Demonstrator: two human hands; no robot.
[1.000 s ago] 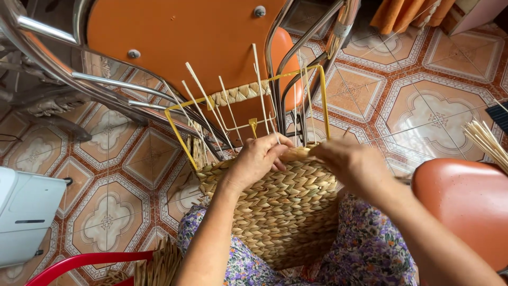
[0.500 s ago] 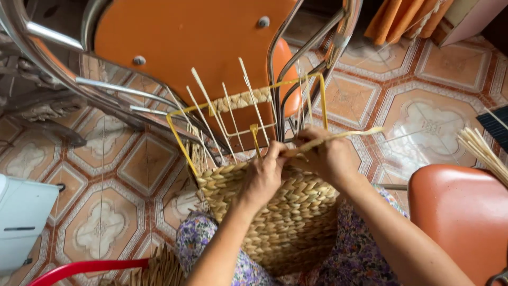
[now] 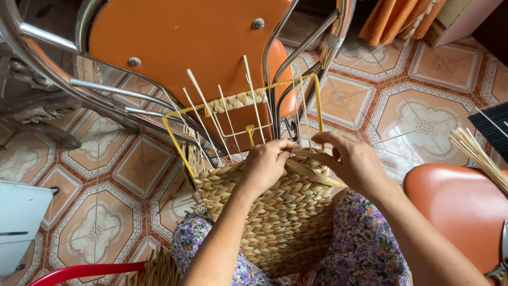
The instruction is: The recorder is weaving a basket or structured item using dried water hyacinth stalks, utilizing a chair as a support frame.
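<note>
A half-woven straw basket (image 3: 280, 217) rests on my lap, its braided wall built up around a yellow wire frame (image 3: 174, 137). Pale upright stakes (image 3: 203, 103) stick out above the woven edge. My left hand (image 3: 264, 167) presses on the top rim of the weave, fingers curled over a flat straw strand (image 3: 312, 172). My right hand (image 3: 352, 161) pinches the same strand at the rim, beside the frame's right post.
An orange chair (image 3: 174, 42) with chrome legs lies tipped in front of me on the patterned tile floor (image 3: 418, 111). Another orange seat (image 3: 455, 212) is at my right with a bundle of straw stalks (image 3: 479, 153). A white object (image 3: 18, 222) and red rim (image 3: 79, 271) sit at left.
Both hands have shifted along the rim; the strand that stuck out to the right half a second ago is now pulled down against the weave.
</note>
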